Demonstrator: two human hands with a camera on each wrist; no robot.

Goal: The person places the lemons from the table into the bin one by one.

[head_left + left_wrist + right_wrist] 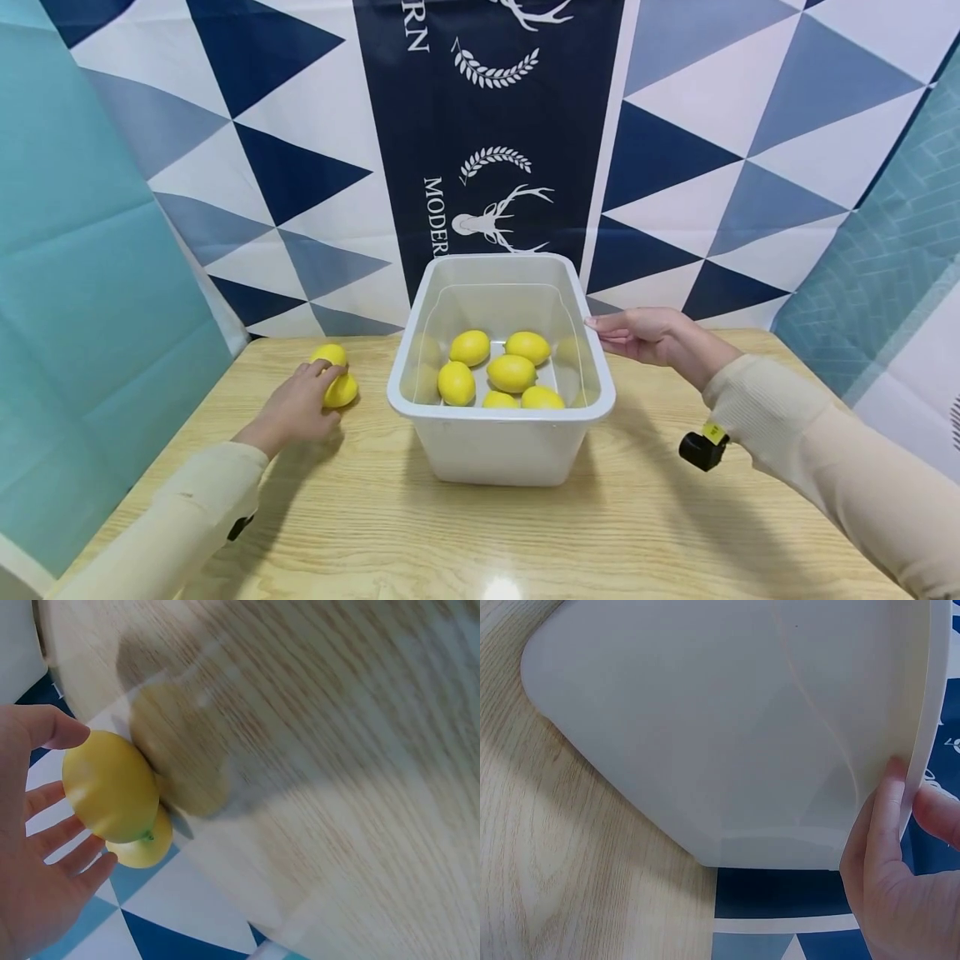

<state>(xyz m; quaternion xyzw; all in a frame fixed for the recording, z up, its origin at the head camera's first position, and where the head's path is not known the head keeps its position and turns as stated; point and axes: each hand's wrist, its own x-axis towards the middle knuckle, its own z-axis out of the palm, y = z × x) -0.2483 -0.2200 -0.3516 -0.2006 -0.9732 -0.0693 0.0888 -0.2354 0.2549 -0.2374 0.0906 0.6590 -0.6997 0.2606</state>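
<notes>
A white plastic bin [495, 446] stands on the table with several yellow lemons [512, 373] inside. My right hand [645, 335] holds the bin's right rim; in the right wrist view, its fingers [885, 825] lie against the outer wall and the thumb is at the rim's other side. Left of the bin, my left hand [300, 404] is around a lemon [341, 391] on the table. In the left wrist view, the thumb tip meets this nearer lemon [112, 787], with loosely spread fingers partly hidden behind it. A second lemon [328, 355] lies just beyond.
The wooden table [375, 525] ends at a patterned cloth backdrop [315, 167]. Teal cloth [97, 250] hangs along the left side. A small black device [702, 451] is at the right sleeve.
</notes>
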